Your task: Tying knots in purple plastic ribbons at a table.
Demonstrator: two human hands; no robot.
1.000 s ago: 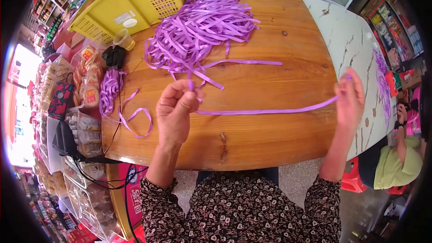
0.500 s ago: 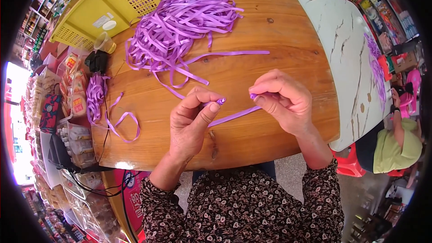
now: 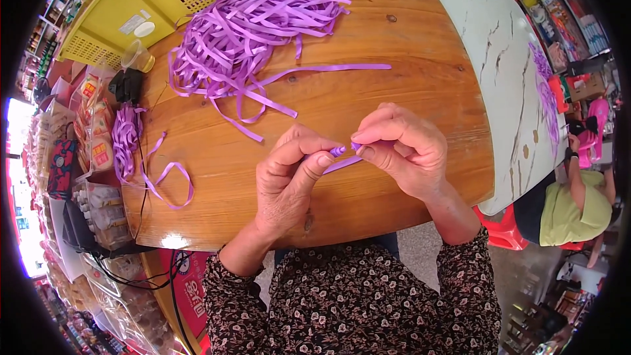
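Observation:
My left hand [image 3: 288, 181] pinches a small purple rolled or twisted tip [image 3: 338, 151] between thumb and forefinger. Facing it, a small gap away, my right hand [image 3: 409, 154] has another purple end [image 3: 355, 146] in a pinch. Below the fingertips a flat purple strap [image 3: 343, 165] crosses between the hands; the fingers hide how it joins the ends. Beyond my hands a big tangled pile of purple straps [image 3: 259, 26] lies on the wooden table [image 3: 388, 213], with a few loose lengths trailing toward me.
A yellow plastic crate [image 3: 108, 16] stands at the far left beside a clear cup [image 3: 138, 58]. A smaller purple bundle [image 3: 126, 135] lies at the left edge near packaged goods. To the right are a white marbled table [image 3: 499, 79] and a person in a light green top [image 3: 575, 210].
My hands have come closer together, narrowing the gap between the two pinched purple ends. A loose strap end now shows lying behind my left hand. The view has shifted slightly.

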